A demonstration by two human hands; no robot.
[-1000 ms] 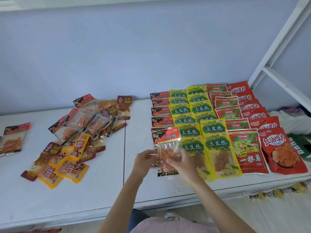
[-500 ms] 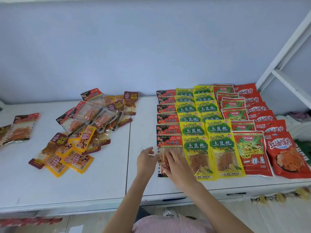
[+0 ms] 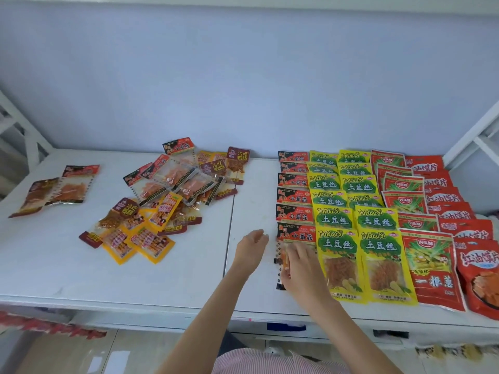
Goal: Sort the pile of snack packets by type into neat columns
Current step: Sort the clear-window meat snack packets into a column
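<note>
At counter [image 3: 189,282] front edge, right hand [image 3: 299,268] lies flat, fingers straight, on the nearest black-red packet [image 3: 295,236], leftmost column. Left hand [image 3: 249,248] hovers beside it, fingers relaxed, holding nothing. Bare strip separates columns from the pile [image 3: 164,201] at left.

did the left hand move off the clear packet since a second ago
Yes. The left hand has let go and drawn left, off the clear packet onto bare table; judged against the yellow packet, the gap has widened. The right hand stays on it.
</note>
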